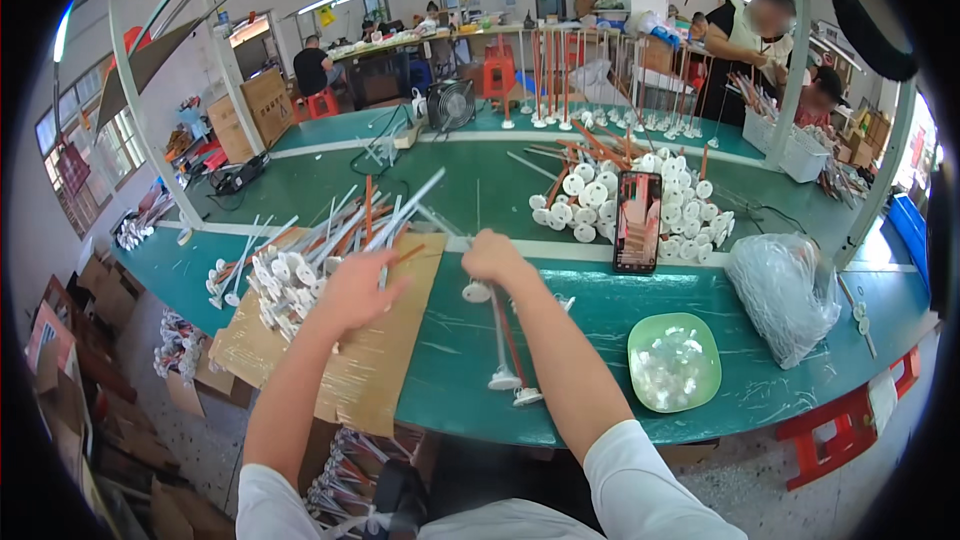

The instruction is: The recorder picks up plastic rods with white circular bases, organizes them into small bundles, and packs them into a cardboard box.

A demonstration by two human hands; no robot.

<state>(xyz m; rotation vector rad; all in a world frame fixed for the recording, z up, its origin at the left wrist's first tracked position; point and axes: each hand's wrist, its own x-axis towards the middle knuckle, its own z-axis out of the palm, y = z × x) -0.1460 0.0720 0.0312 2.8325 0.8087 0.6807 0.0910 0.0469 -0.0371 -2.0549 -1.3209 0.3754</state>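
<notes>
My left hand (pixel 365 291), blurred, hangs over the near side of a heap of rods with white round bases (pixel 289 277). Its fingers look apart, and I see no rod clearly held in them. The heap of clear and orange-brown rods lies on a brown cardboard sheet (pixel 375 367). In front of me, my right hand (pixel 493 256) is closed around a thin rod (pixel 478 202) that rises above the fist. A white disc base (pixel 476 292) shows just below that fist. Two more rods with white bases (pixel 504 379) lie on the green tabletop near my right forearm.
A phone (pixel 637 221) stands before another pile of white-based rods (pixel 592 199). To the right are a green dish of small clear pieces (pixel 673 364) and a plastic bag (pixel 784 300). Upright rods (pixel 555 82) and a fan (pixel 451 105) stand behind; a co-worker (pixel 750 52) is at back right.
</notes>
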